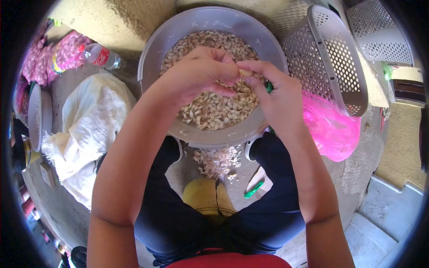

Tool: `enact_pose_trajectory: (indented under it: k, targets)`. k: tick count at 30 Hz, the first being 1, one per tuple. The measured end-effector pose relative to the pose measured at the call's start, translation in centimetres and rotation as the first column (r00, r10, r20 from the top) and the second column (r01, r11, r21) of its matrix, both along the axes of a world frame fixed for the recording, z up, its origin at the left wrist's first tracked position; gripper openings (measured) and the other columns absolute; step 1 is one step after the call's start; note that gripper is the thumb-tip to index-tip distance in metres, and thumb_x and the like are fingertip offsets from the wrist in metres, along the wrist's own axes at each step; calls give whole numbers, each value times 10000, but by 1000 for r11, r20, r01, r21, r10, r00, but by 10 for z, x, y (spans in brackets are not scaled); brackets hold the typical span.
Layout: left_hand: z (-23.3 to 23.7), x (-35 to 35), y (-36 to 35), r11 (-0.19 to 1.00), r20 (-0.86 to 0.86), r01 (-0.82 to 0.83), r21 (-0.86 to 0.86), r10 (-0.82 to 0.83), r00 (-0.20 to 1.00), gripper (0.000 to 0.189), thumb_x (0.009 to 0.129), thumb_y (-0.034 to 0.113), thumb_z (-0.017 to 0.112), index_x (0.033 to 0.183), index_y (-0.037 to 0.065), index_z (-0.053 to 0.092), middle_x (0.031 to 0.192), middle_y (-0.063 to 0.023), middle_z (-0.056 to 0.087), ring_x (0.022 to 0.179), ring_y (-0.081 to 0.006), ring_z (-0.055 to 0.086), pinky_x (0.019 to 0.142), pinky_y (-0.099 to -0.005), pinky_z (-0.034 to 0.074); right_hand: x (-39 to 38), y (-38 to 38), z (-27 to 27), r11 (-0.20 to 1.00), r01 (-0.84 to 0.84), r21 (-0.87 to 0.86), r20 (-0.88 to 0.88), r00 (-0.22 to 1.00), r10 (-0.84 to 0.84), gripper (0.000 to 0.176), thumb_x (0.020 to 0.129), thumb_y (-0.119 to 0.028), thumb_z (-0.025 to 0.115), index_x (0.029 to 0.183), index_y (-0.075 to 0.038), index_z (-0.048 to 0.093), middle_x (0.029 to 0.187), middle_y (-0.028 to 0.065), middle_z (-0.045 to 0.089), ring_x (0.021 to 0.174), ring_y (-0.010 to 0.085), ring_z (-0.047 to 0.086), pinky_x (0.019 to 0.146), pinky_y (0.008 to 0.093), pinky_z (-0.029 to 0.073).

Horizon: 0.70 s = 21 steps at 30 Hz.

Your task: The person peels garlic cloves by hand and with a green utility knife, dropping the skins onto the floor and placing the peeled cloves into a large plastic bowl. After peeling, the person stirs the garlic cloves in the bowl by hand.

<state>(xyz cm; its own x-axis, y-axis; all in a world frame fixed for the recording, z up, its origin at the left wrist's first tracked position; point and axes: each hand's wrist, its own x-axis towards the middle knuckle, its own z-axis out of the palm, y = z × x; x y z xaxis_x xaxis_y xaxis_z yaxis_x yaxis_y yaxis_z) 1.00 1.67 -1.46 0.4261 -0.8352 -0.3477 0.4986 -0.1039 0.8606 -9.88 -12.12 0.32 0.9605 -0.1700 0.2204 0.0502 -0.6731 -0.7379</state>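
At the far left, pink mesh bags (69, 50) full of bulbs lie beside a red-capped bottle (102, 56) with a red label. Below them a pale tub (39, 116) stands near the frame's edge, and a frayed white sack (96, 118) lies slumped on the floor (357, 178), just left of the large grey basin (149, 67).

The basin holds a broad heap of pale cloves (214, 109), with a few loose flakes stuck to its inner wall. The left hand (208, 73) is over the heap, its thumb and forefinger drawn together at one side of a small pale clove (244, 73). The clove is above the basin, between the fingertips of both hands. Below the basin's near rim, a pile of papery peelings (216, 161) lies on the floor, between the person's dark-trousered legs (172, 219). Nearer the body is a yellow container (208, 196) with a dark strip hanging over its side.

The right hand (275, 91) pinches the clove from the other side with thumb and forefinger; something green (269, 86) shows by its palm, mostly hidden, so I cannot tell what it is. A small green tool (254, 190) lies by the right leg. Further right, a bright pink plastic bag (333, 129) sits under a tilted grey perforated crate (328, 62), and a second perforated crate (380, 33) is beyond it.
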Motion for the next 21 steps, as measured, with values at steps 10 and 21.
enact_pose_trajectory:
  k: [10, 21]
  targets:
    - [-7, -4, -2, 998, -107, -48, -32, 45, 993, 68, 715, 44, 571, 733, 32, 507, 714, -40, 530, 678, -118, 562, 713, -332, 527, -1, 0, -4, 995, -2, 100, -14, 1000, 3, 202, 773, -38, 574, 972, -63, 597, 856, 104, 629, 790, 216, 611, 702, 282, 466]
    - [4, -7, -5, 998, -119, -60, -21, 57, 991, 74, 736, 85, 552, 692, 87, 493, 669, 15, 474, 583, -60, 473, 637, -296, 535, 1, -1, -1, 914, 97, 394, -139, 989, -45, 211, 761, -35, 595, 971, -51, 591, 913, 67, 623, 867, 141, 566, 783, 254, 426]
